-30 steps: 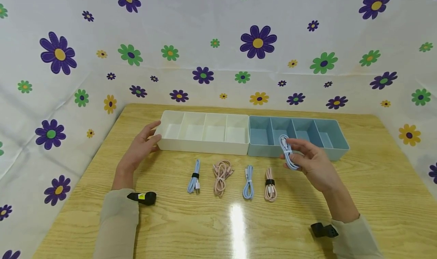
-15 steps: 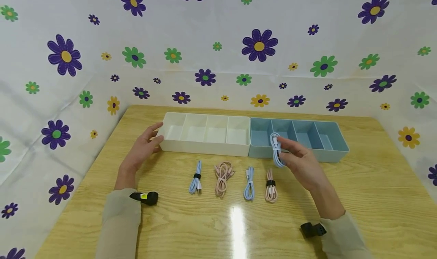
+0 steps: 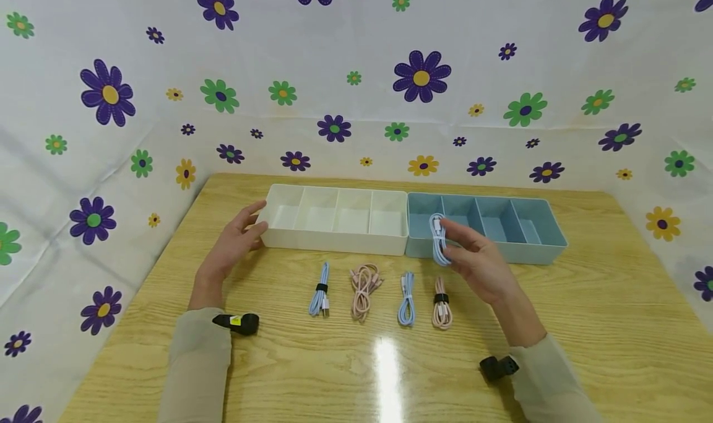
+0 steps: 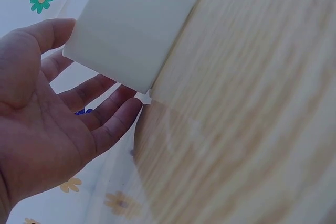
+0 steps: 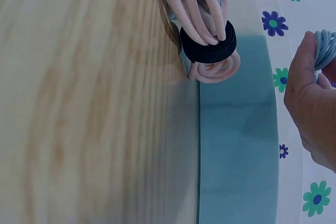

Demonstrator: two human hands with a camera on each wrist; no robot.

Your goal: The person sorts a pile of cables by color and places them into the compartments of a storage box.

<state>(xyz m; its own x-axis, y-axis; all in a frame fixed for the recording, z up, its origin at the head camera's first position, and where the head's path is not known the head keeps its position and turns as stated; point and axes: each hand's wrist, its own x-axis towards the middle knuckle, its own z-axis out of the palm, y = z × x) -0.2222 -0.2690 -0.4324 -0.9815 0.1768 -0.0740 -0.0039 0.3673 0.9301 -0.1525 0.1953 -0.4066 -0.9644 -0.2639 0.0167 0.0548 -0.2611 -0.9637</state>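
A: Lead item, and its whereabouts?

B: Light-blue cable (image 3: 439, 242), coiled into a long oval, white connector near the top. In the head view it overlaps the front rim of the blue tray (image 3: 531, 253), at the leftmost compartment; its height over that rim cannot be told.

A: Hands?

B: Right hand (image 3: 481, 269): pinching the coil along one side. Left hand (image 3: 234, 240): fingers loosely extended, clasping nothing, at the left end of the white tray (image 3: 334, 240); how firmly it touches cannot be told.

A: Risks?

B: Judged likeliest: the coil snagging on the rim or a divider if lowered aslant, since it hangs long and slightly tilted. A slack pinch could let loops spread or slip. A push from the left hand might slide the white tray against its blue neighbour.

A: Materials, remaining stock?

B: Trays: smooth, seemingly plastic, straight-walled, four compartments each. Table (image 3: 306, 367): glossy, wood-grained. On it, left to right: blue cable with black strap (image 3: 315, 303); pink cable (image 3: 362, 290), looser, loops splayed; blue cable with white tie (image 3: 406, 308); pink cable with black strap (image 3: 442, 316), braided-looking, rounded loops.
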